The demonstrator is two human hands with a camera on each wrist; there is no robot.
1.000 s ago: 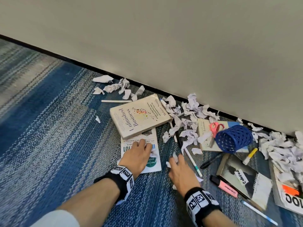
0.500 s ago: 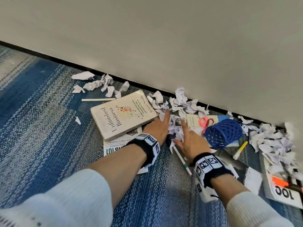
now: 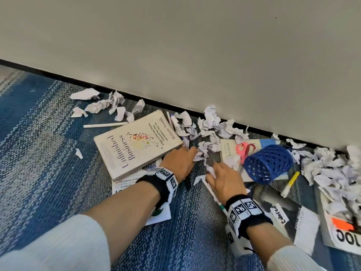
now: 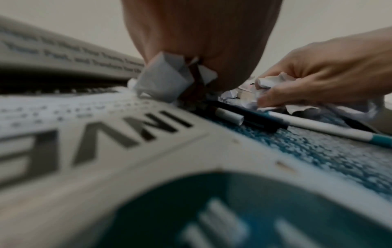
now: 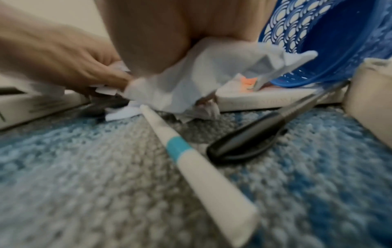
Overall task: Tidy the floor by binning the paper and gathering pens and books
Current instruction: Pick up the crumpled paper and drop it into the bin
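Note:
Crumpled white paper (image 3: pixel 207 147) lies in a heap along the wall base. My left hand (image 3: pixel 192 153) grips a wad of crumpled paper (image 4: pixel 165 78) beside the "Unfinished Business" book (image 3: pixel 136 145). My right hand (image 3: pixel 212 170) curls round another wad (image 5: pixel 201 80), a short way from the left hand. A white pen with a teal band (image 5: pixel 191 151) and a black pen (image 5: pixel 244 144) lie on the carpet under my right wrist. A second book (image 4: pixel 106 134) lies under my left wrist.
A blue mesh pen cup (image 3: pixel 267 165) lies on its side on a book (image 3: pixel 228 151) with pink scissors (image 3: pixel 245 151). More paper (image 3: pixel 336 173), a yellow highlighter (image 3: pixel 291 181), a spiral notebook (image 3: pixel 283 212) and another book (image 3: pixel 341 231) lie right. A white pen (image 3: pixel 105 125) lies left.
Both hands moved forward from the lower book and carpet into the paper heap. Their outstretched fingers have since curled in round paper.

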